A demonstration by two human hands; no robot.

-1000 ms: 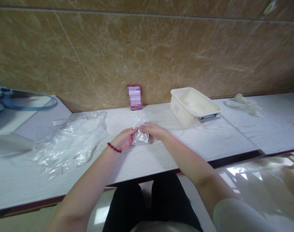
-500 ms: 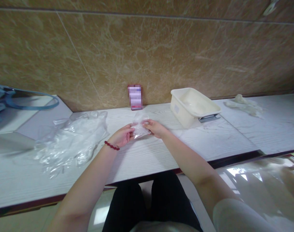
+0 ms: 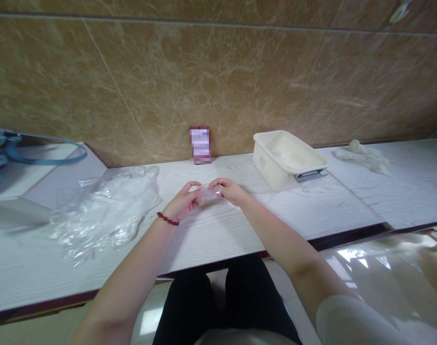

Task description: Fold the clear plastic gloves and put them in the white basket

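Observation:
A small clear plastic bag (image 3: 208, 194) is stretched between my two hands, above the middle of the white table. My left hand (image 3: 184, 201), with a dark red bead bracelet at the wrist, is closed on the bag's left end. My right hand (image 3: 230, 190) pinches its right end from above. What the bag contains, if anything, cannot be made out. To the left of my hands lies a wide heap of clear plastic bags (image 3: 106, 211).
A cream plastic bin (image 3: 272, 167) with a grey handle stands to the right. Beyond it lies a crumpled whitish glove-like thing (image 3: 364, 155). A phone-like object with a blurred screen (image 3: 201, 145) leans on the marble wall. At far left is a box (image 3: 67, 172) with a blue strap (image 3: 49, 160).
The bag, seen flat and taller before, is now folded into a narrow strip. My left fingers have shifted and its thumb and forefinger have parted more. The things around stay put.

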